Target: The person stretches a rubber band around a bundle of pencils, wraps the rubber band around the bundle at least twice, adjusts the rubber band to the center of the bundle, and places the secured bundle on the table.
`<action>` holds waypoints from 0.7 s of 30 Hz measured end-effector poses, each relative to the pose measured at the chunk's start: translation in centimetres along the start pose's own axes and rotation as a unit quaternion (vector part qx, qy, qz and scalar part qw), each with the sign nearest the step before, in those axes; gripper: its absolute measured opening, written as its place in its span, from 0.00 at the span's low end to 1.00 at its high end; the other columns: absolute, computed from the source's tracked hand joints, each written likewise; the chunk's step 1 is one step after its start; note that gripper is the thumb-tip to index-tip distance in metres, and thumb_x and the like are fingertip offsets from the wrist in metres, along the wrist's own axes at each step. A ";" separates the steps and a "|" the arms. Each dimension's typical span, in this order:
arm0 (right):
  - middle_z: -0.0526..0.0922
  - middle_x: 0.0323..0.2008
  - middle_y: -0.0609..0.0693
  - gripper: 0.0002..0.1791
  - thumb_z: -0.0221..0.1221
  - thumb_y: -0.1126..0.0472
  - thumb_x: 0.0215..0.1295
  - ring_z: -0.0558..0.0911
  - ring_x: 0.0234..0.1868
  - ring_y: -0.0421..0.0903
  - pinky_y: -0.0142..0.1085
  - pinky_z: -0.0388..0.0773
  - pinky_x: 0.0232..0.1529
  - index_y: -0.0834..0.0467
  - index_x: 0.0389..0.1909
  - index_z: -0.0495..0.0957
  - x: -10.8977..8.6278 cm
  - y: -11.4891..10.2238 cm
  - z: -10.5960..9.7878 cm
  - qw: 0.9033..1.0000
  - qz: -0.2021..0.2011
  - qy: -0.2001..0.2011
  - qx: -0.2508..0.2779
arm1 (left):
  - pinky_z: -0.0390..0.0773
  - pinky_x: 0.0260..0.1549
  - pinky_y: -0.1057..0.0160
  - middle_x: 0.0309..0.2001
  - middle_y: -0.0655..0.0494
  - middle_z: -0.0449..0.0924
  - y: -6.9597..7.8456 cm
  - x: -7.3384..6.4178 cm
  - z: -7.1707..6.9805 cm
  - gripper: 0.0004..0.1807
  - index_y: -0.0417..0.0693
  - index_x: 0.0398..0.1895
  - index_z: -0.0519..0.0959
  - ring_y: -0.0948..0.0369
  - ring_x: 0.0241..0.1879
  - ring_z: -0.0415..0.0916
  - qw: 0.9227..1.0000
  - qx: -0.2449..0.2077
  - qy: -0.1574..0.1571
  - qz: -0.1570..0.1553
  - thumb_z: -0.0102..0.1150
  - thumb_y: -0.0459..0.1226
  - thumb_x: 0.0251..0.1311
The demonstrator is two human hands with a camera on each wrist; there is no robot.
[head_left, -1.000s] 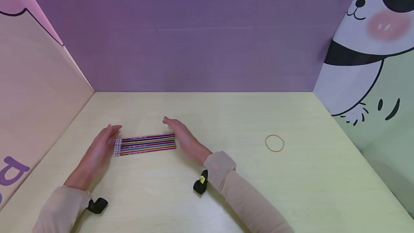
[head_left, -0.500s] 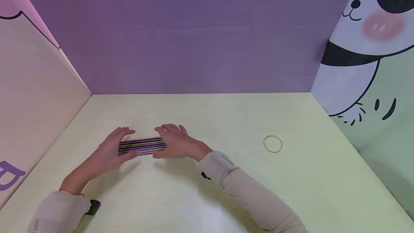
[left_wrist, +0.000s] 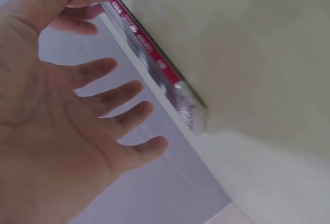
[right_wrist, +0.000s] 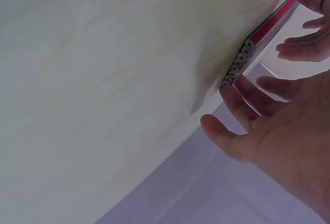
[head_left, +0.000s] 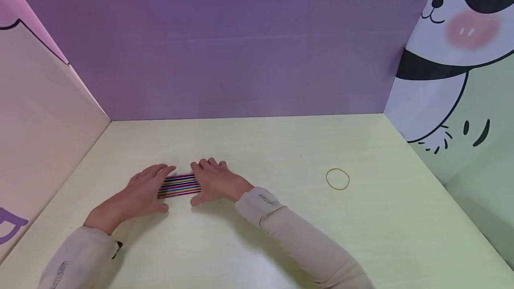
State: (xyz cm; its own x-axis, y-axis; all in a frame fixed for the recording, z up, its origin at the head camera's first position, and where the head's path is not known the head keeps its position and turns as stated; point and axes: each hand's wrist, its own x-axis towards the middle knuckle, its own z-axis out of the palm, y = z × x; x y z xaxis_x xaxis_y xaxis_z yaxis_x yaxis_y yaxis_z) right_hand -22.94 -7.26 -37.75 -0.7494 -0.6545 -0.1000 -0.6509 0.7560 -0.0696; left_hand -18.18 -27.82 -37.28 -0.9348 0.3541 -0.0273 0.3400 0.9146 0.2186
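A flat row of pencils [head_left: 180, 184] with striped, coloured barrels lies side by side on the table. Over their left end spreads my left hand [head_left: 144, 190], its fingers loosely bent and apart and its thumb off the near side. My right hand [head_left: 217, 183] is over the other end with fingers spread, and both ends are covered in the head view. The left wrist view shows a red pencil [left_wrist: 147, 48] on the row's edge, clear of most of the fingers. Bare pencil ends [right_wrist: 240, 61] appear beside the fingertips in the right wrist view.
A thin yellow rubber band [head_left: 349, 181] lies in a loop to the right on the pale table [head_left: 257, 244]. A purple panel [head_left: 249, 48] stands behind the table. Printed panels rise at the left [head_left: 44, 115] and right [head_left: 462, 146].
Both hands have moved from beside the pencils' ends to over them. At half a second ago the thumbs lay closer to the row; now they are spread away. The camera view has shifted slightly.
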 end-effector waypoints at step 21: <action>0.71 0.46 0.41 0.31 0.66 0.37 0.56 0.68 0.46 0.40 0.40 0.71 0.52 0.47 0.56 0.74 1.4 -0.7 -0.7 0.999 0.018 -0.012 -0.025 | 0.72 0.39 0.43 0.46 0.43 0.69 0.7 2.0 -0.7 0.36 0.32 0.53 0.70 0.47 0.43 0.68 0.997 0.067 -0.046 0.003 0.77 0.37 0.42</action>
State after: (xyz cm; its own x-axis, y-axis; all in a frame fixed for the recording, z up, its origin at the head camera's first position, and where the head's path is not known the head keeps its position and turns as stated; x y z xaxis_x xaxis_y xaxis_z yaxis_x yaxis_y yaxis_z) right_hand -23.62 -8.78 -37.14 -0.7702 -0.6254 -0.1254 -0.6288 0.7775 -0.0154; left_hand -19.91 -26.61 -36.50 -0.9212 0.3711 -0.1166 0.3626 0.9278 0.0880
